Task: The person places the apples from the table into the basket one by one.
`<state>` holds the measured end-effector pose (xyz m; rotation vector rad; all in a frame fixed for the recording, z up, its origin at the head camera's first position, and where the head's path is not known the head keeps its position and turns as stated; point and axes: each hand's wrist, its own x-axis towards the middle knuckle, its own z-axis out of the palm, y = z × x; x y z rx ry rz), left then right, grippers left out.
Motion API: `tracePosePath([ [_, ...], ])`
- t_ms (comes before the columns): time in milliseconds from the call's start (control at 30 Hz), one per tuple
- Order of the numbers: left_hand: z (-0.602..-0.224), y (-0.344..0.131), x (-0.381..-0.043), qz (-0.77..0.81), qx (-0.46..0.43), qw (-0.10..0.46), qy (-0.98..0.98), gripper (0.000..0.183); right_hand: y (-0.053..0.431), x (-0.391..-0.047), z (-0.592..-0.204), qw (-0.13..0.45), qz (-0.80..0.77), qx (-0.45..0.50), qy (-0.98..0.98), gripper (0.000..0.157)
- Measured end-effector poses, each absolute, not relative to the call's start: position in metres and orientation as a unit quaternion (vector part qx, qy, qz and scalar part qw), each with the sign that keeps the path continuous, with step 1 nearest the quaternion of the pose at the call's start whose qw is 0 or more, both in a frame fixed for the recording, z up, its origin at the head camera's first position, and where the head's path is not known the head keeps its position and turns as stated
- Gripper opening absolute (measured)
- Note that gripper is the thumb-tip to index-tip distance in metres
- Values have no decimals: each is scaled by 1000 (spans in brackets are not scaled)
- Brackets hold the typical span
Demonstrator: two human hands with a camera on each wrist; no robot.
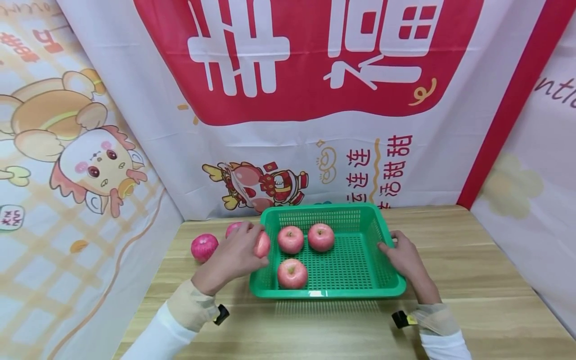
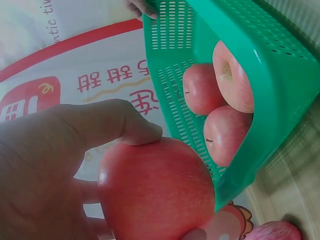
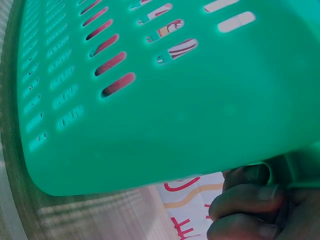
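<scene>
My left hand [image 1: 236, 252] holds a red apple [image 2: 157, 187] at the left rim of a green plastic basket [image 1: 333, 294]. In the left wrist view the thumb lies over the top of that apple and the fingers go round behind it. Inside the basket, towards its left side, sit three apples: a front one [image 1: 292, 274], a back-left one [image 1: 290, 240] and one right of it [image 1: 321, 237]. My right hand [image 1: 405, 255] grips the basket's right rim, its fingers curled under the edge in the right wrist view [image 3: 250, 205].
Left of the basket, two deeper-pink round fruits lie on the wooden table [image 1: 468, 270]: one in the open [image 1: 204, 247], the other [image 1: 233, 229] partly behind my left hand. A printed cloth [image 1: 315, 110] hangs behind the table, with a patterned one [image 1: 90, 200] at the left.
</scene>
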<state>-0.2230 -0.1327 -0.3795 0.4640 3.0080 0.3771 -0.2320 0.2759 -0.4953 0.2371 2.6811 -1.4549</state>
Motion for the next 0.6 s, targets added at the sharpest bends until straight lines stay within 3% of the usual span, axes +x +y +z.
tracePosePath([
  [600,-382,-115,-231,115,206,32,971,80,276,-232,-496,40,-481,74,873,53],
])
